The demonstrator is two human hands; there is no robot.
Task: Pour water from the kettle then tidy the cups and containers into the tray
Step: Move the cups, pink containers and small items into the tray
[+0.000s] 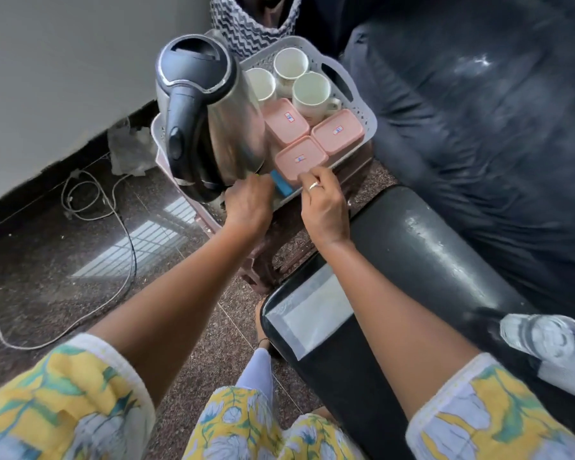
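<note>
A steel kettle (210, 111) with a black lid and handle stands at the left end of a grey perforated tray (362, 111). Three white cups (311, 91) sit at the tray's far end. In front of them are three pink lidded containers, the nearest one (301, 159) by the front rim. My right hand (326, 207) pinches the near edge of that nearest container. Curled at the kettle's base is my left hand (246, 207), beside a small blue object (281, 187); its fingertips are hidden.
The tray rests on a brown stool (279, 250) on a speckled floor. A dark sofa (478, 127) and its black armrest (412, 247) crowd the right side. Cables (123, 234) trail over the floor at left. A zigzag-patterned basket (253, 24) stands behind the tray.
</note>
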